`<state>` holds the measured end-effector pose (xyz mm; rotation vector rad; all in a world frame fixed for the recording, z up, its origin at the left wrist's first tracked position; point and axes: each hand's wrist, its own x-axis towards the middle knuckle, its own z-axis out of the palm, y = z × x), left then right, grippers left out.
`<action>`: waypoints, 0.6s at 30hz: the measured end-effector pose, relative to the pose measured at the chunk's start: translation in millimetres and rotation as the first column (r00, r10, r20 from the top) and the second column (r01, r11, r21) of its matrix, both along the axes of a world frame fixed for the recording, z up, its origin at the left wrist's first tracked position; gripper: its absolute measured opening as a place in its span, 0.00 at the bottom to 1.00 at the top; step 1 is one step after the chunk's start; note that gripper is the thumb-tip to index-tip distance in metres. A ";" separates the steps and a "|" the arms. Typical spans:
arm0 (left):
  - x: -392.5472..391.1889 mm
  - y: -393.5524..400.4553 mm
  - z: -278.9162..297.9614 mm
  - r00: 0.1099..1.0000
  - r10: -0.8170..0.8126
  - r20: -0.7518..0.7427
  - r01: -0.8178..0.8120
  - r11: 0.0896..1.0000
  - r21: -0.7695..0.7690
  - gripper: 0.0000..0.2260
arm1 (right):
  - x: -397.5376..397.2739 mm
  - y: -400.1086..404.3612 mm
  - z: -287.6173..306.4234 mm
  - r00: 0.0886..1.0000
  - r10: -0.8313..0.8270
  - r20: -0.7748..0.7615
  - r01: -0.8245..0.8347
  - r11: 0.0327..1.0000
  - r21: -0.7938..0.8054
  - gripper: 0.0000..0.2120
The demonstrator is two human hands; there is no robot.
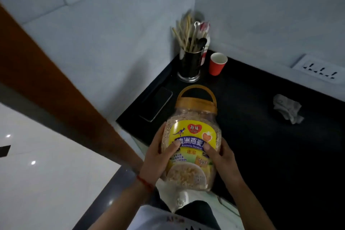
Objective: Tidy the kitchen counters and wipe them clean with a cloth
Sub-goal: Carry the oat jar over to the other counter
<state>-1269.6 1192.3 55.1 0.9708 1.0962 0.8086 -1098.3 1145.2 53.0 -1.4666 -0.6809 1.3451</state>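
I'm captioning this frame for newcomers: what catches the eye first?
The big oatmeal jar with its yellow label, gripped low in the middle by the left hand and right hand. Behind it on the black counter, a red cup stands beside the utensil holder.

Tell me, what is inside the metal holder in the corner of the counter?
The metal holder holds pale chopsticks, dark-handled utensils and a metal spoon-like piece. Their lower ends are hidden by its wall; blur hides finer detail.

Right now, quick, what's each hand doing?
Left hand: closed on the oatmeal jar, gripping its left side.
Right hand: closed on the same jar, gripping its right side.
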 end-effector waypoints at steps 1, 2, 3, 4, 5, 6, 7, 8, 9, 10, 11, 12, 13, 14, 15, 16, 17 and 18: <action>4.9 9.1 -0.2 1.000 -0.013 0.002 0.013 1.000 -0.004 0.25 | 6.2 7.4 -0.4 1.000 0.014 0.004 -0.014 1.000 -0.005 0.34; 10.1 17.6 0.4 1.000 -0.025 0.007 0.025 1.000 -0.008 0.26 | 11.2 13.9 -1.5 1.000 0.020 0.008 -0.020 1.000 -0.009 0.33; 14.3 26.5 0.6 0.999 -0.037 0.004 0.037 0.999 -0.010 0.26 | 15.8 21.3 -1.7 1.000 0.019 0.016 -0.019 1.000 -0.015 0.33; 18.7 36.3 -0.2 0.999 -0.048 -0.007 0.048 0.999 -0.011 0.25 | 20.6 29.0 -2.3 1.000 0.015 0.025 -0.014 1.000 -0.013 0.36; 22.8 45.9 -1.1 0.998 -0.061 -0.016 0.061 0.998 -0.009 0.24 | 24.4 36.1 -1.2 0.999 0.013 0.031 -0.013 1.000 -0.012 0.40; 25.9 55.3 -4.1 0.997 -0.079 -0.023 0.079 0.997 -0.008 0.24 | 27.7 43.1 -1.6 0.999 0.009 0.035 -0.009 1.000 -0.010 0.42; 28.9 65.1 -7.5 0.994 -0.104 -0.031 0.104 0.995 -0.005 0.24 | 30.3 49.4 -0.8 1.000 0.000 0.027 0.000 1.000 -0.004 0.44; 31.5 74.4 -9.8 0.990 -0.137 -0.042 0.137 0.991 -0.003 0.25 | 33.0 55.2 -1.3 1.000 -0.011 0.017 0.011 1.000 0.004 0.44; 33.8 84.0 -10.9 0.984 -0.171 -0.053 0.172 0.985 0.001 0.26 | 35.7 61.5 -0.7 1.000 -0.019 0.010 0.019 1.000 0.013 0.44; 36.1 94.3 -13.1 0.977 -0.205 -0.060 0.206 0.978 0.011 0.27 | 39.1 68.5 -0.5 1.000 -0.019 0.023 0.019 1.000 0.022 0.44; 38.2 104.4 -14.6 0.969 -0.238 -0.065 0.239 0.971 0.018 0.27 | 43.2 75.3 0.1 0.999 -0.010 0.039 0.009 1.000 0.027 0.44; 40.0 114.5 -15.2 0.961 -0.269 -0.063 0.270 0.963 0.018 0.28 | 48.2 81.6 0.1 0.999 0.002 0.054 -0.003 1.000 0.027 0.44; 41.8 124.3 -16.0 0.954 -0.297 -0.049 0.298 0.954 0.019 0.29 | 52.6 87.8 0.6 0.998 0.015 0.066 -0.016 1.000 0.024 0.45; 43.7 133.8 -17.7 0.947 -0.320 -0.033 0.321 0.947 0.027 0.31 | 57.2 93.5 -0.4 0.996 0.026 0.081 -0.027 0.999 0.020 0.47; 45.3 142.9 -18.7 0.938 -0.345 -0.022 0.346 0.937 0.042 0.35 | 60.9 98.5 -1.2 0.995 0.033 0.094 -0.035 0.999 0.016 0.50; 46.9 152.5 -20.4 0.928 -0.372 -0.021 0.372 0.927 0.049 0.39 | 63.7 103.5 -2.9 0.993 0.034 0.111 -0.035 0.999 0.010 0.52; 48.6 162.3 -22.1 0.917 -0.398 -0.023 0.398 0.916 0.052 0.42 | 65.7 107.8 -4.5 0.991 0.028 0.133 -0.028 1.000 0.003 0.54; 50.7 171.7 -24.3 0.907 -0.420 -0.034 0.421 0.905 0.054 0.44 | 66.6 111.7 -6.3 0.987 0.017 0.162 -0.018 1.000 0.001 0.55</action>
